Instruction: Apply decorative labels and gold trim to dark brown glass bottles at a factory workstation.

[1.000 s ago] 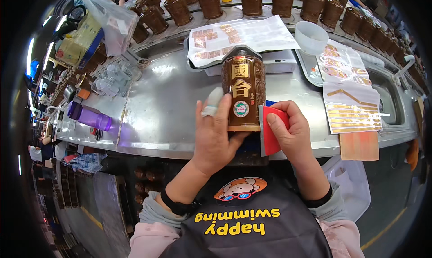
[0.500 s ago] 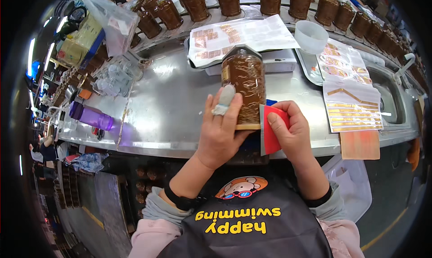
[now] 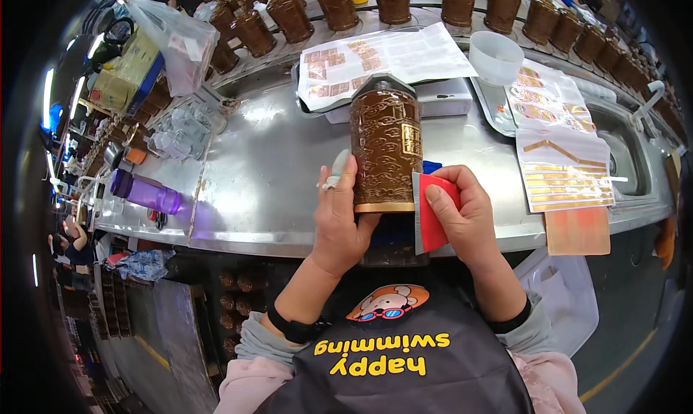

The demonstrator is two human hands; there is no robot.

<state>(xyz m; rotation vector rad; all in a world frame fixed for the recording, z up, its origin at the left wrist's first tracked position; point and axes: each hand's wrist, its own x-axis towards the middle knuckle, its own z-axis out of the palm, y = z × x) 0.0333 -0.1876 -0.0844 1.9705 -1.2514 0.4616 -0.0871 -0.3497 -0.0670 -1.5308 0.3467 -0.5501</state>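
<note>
A brown embossed bottle (image 3: 379, 158) with a dark angular shoulder, a gold band at its foot and a gold square label stands tilted in front of me. My left hand (image 3: 338, 223) is closed on its lower left side, with the thumb at the foot. One finger of that hand wears a pale cover (image 3: 338, 170). In my right hand (image 3: 468, 208), a flat red scraper (image 3: 436, 213) with a grey edge is pinched between thumb and fingers. The scraper's grey edge is against or very near the bottle's lower right side; I cannot tell which.
Behind the bottle, label sheets (image 3: 404, 64) lie on a tray. At right are a translucent cup (image 3: 497, 59), gold strip sheets (image 3: 567, 172) and a sink (image 3: 632, 161). Several brown bottles (image 3: 337, 4) line the back. A purple drinking bottle (image 3: 148, 192) lies at left on the steel table (image 3: 253, 190).
The brown bottle has turned, bringing its gold label to the front right. My left hand has slid from its front to its left side. The back row of bottles has shifted.
</note>
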